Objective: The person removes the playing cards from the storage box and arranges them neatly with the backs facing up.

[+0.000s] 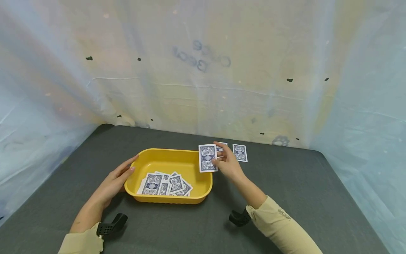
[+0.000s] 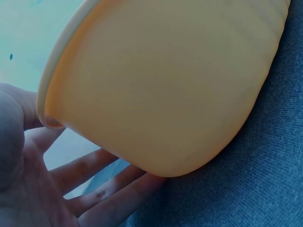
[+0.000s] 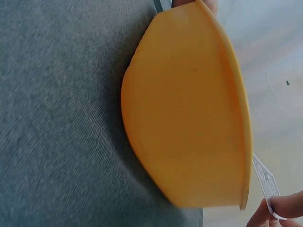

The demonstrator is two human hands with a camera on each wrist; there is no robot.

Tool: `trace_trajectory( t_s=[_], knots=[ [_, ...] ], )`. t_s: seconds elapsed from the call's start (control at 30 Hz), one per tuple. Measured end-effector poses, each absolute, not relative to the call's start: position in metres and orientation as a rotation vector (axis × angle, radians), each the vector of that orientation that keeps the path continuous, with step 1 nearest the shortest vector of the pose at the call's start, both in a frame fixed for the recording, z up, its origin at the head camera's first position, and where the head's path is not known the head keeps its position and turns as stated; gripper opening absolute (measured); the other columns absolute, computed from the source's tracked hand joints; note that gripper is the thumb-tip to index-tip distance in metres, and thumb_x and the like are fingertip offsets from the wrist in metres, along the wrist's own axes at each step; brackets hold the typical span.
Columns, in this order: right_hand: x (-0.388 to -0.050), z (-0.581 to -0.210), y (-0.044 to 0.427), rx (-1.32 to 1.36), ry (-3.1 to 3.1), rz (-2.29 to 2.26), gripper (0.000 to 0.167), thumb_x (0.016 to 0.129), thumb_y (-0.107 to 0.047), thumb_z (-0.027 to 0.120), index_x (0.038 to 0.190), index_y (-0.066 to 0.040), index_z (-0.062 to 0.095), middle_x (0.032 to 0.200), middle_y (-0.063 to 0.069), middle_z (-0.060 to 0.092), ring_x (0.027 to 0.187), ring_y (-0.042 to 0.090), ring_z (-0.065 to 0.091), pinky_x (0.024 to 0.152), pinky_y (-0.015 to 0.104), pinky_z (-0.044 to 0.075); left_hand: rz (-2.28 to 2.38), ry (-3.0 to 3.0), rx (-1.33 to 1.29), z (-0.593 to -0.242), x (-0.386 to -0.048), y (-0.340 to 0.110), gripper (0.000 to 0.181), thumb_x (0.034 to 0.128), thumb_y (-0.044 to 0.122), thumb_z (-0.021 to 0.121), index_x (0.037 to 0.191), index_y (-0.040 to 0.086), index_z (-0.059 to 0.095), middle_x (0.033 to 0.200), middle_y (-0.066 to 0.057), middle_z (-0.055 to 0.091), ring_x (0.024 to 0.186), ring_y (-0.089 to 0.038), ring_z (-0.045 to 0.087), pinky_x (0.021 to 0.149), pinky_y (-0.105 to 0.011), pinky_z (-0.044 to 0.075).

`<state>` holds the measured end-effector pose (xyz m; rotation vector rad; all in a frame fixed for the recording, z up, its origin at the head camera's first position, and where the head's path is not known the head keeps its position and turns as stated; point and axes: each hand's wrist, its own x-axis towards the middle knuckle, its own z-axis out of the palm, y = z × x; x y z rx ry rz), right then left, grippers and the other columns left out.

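Note:
My right hand (image 1: 229,165) pinches a blue-backed playing card (image 1: 207,158) between thumb and fingers, above the right end of a yellow plastic tray (image 1: 171,199). Several playing cards (image 1: 153,183) lie overlapped in the tray, most with patterned backs up. At the tray's left end my left hand (image 1: 113,181) touches the rim. Its fingers (image 2: 85,168) look spread and fairly straight against the outer wall in the left wrist view. The right wrist view shows the pinched card (image 3: 266,177) nearly edge-on, beyond the tray's rim.
Behind my right hand, one playing card (image 1: 223,144) lies partly hidden on the dark grey cloth surface (image 1: 285,190). Another card (image 1: 240,152) lies face down to its right. Translucent sheeting (image 1: 203,98) hangs along the back and sides.

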<state>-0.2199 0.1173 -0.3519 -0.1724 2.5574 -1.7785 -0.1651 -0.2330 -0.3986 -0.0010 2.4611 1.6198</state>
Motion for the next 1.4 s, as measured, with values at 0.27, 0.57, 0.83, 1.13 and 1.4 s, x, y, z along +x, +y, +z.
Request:
trace_trajectory(
  t_s=[0.27, 0.57, 0.83, 1.13, 1.4],
  knots=[
    [-0.223, -0.357, 0.13, -0.084, 2.599, -1.746, 0.06, 0.087, 0.005, 0.061, 0.142, -0.009, 0.044, 0.109, 0.021, 0.061, 0.087, 0.022, 0.058, 0.071, 0.025, 0.05, 1.627, 2.455, -0.008, -0.398, -0.165, -0.234, 0.061, 0.1014, 0.048, 0.038, 0.155, 0.028, 0.015, 0.151, -0.026, 0.027, 0.12, -0.036, 0.048, 0.084, -0.039, 0.053],
    [-0.228, -0.361, 0.151, -0.018, 2.662, -1.717, 0.059, 0.087, 0.004, 0.06, 0.142, -0.01, 0.044, 0.106, 0.02, 0.06, 0.083, 0.019, 0.055, 0.068, 0.023, 0.045, 1.639, 2.457, 0.003, -0.397, -0.165, -0.234, 0.061, 0.1015, 0.047, 0.038, 0.155, 0.026, 0.016, 0.15, -0.026, 0.027, 0.119, -0.036, 0.049, 0.083, -0.037, 0.053],
    [-0.234, -0.366, 0.172, -0.018, 2.626, -1.797, 0.061, 0.088, 0.008, 0.056, 0.144, -0.006, 0.039, 0.11, 0.026, 0.058, 0.083, 0.017, 0.056, 0.065, 0.023, 0.045, 1.626, 2.467, 0.0, -0.398, -0.164, -0.233, 0.061, 0.1018, 0.046, 0.038, 0.155, 0.027, 0.016, 0.149, -0.026, 0.029, 0.118, -0.035, 0.049, 0.083, -0.037, 0.053],
    [-0.244, -0.373, 0.193, 0.017, 2.762, -1.703, 0.06, 0.088, 0.007, 0.056, 0.144, -0.005, 0.039, 0.109, 0.025, 0.057, 0.083, 0.017, 0.054, 0.065, 0.021, 0.043, 1.625, 2.463, -0.001, -0.398, -0.164, -0.233, 0.061, 0.1018, 0.047, 0.037, 0.155, 0.027, 0.016, 0.149, -0.026, 0.029, 0.118, -0.035, 0.049, 0.084, -0.038, 0.053],
    [-0.253, -0.381, 0.215, 0.08, 2.885, -1.522, 0.06, 0.088, 0.003, 0.055, 0.145, -0.005, 0.037, 0.114, 0.028, 0.058, 0.1, 0.033, 0.057, 0.07, 0.026, 0.043, 1.63, 2.463, -0.002, -0.398, -0.164, -0.233, 0.06, 0.1021, 0.046, 0.038, 0.155, 0.027, 0.016, 0.149, -0.026, 0.029, 0.117, -0.035, 0.05, 0.083, -0.037, 0.053]
  ],
)
